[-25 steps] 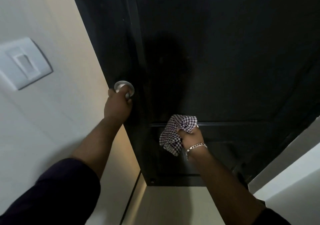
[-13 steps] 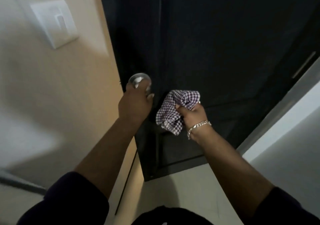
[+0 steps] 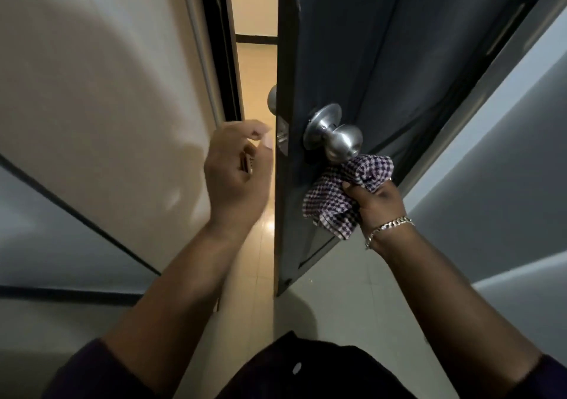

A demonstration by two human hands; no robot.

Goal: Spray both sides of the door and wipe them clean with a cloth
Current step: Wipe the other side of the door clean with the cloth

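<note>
Door (image 3: pixel 352 45) now swung ajar; left hand (image 3: pixel 236 171) off the knob (image 3: pixel 343 141), loose — right hand (image 3: pixel 376 202) grips soft cloth (image 3: pixel 334 196). Heavy, stiff — steer by knob.

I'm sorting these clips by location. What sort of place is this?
Probably a room doorway inside a home or flat: a dark door with a round metal knob stands ajar, a glossy tiled floor runs beyond, and plain light walls flank it.
</note>
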